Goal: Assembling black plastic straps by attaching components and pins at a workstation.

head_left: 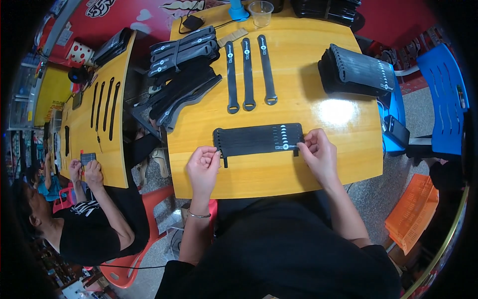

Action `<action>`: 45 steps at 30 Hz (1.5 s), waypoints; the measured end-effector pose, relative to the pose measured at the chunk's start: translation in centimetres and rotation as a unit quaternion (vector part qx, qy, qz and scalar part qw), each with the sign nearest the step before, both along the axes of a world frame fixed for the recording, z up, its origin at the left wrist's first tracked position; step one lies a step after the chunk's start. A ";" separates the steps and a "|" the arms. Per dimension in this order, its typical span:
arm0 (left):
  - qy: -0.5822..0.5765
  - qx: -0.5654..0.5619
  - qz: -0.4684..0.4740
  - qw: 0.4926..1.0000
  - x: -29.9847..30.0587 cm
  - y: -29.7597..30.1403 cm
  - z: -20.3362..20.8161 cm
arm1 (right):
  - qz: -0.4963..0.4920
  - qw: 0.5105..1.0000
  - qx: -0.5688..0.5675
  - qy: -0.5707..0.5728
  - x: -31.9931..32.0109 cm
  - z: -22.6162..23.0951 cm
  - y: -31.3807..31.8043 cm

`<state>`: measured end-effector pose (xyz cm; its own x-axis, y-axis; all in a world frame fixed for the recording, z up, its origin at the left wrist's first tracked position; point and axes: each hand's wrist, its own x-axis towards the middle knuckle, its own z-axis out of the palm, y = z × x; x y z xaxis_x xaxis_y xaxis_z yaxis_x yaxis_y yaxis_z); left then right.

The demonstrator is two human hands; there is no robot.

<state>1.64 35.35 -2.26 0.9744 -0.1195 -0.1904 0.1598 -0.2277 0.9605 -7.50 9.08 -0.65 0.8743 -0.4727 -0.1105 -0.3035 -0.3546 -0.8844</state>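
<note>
In front of me on the table lies a fanned row of overlapping black straps (254,141), with white printing toward its right end. My left hand (203,167) is closed in a pinch at the row's near left corner, on the end of the nearest strap. At the near right corner my right hand (320,153) pinches that strap's other end between thumb and fingers. Two short black tabs (225,163) stick out from under the row's near edge. Beyond it lie three single black straps (249,74) side by side, slotted ends toward me.
Bundled black straps (181,52) lie at the back left and a thick stack (356,70) at the back right. A clear plastic cup (261,14) stands at the far edge. A blue chair (443,97) and an orange crate (411,214) are right; a co-worker (94,219) sits left.
</note>
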 end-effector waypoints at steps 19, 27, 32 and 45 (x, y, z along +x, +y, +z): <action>0.010 -0.010 0.007 1.000 -0.1 -0.1 0.0 | -0.018 1.000 -0.016 -0.003 0.0 -0.3 0.2; 0.008 -0.015 0.009 1.000 -0.1 -0.1 -0.1 | -0.006 0.996 -0.087 -0.026 0.1 0.0 0.2; -0.013 -0.012 0.009 1.000 -0.2 -0.1 -0.3 | 0.009 0.997 -0.076 -0.014 0.1 -0.2 -0.1; -0.357 0.307 -0.305 0.828 -3.4 -4.0 3.1 | 0.209 0.924 -0.253 -0.197 -1.6 0.2 2.4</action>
